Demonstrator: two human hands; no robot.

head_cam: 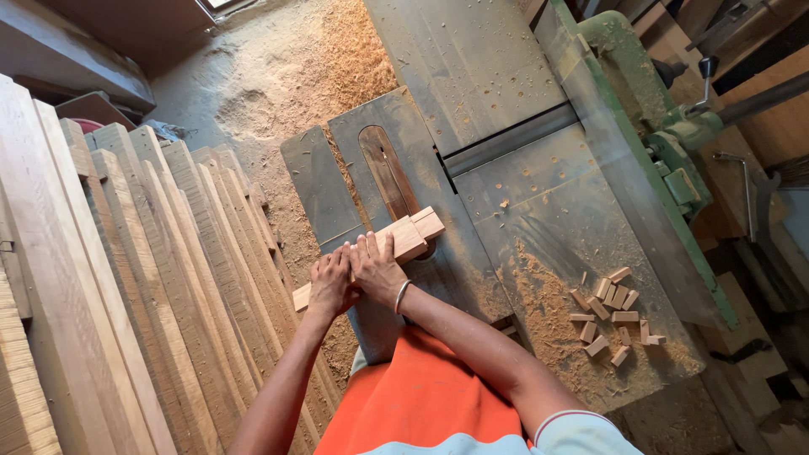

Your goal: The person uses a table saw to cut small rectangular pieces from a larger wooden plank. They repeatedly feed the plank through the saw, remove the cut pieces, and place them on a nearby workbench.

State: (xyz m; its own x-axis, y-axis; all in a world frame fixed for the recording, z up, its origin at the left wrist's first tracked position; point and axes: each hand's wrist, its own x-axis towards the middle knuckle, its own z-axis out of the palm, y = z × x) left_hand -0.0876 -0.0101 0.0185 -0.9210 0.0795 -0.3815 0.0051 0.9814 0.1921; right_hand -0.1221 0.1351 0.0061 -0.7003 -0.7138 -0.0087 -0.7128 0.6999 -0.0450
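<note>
A short light wooden bar [404,238] lies across the grey metal saw table [472,253], its stepped far end beside the dark blade slot insert [388,173]. My left hand [330,285] presses down on the bar's near part. My right hand [376,266], a bangle on its wrist, sits right next to it, fingers flat on top of the bar. Both hands hold the bar against the table.
Several small cut wood blocks [611,312] lie in sawdust on the table's right side. Long planks [126,278] lean in a stack at left. A green machine body with levers [683,126] stands at right. Sawdust covers the floor [286,76] behind.
</note>
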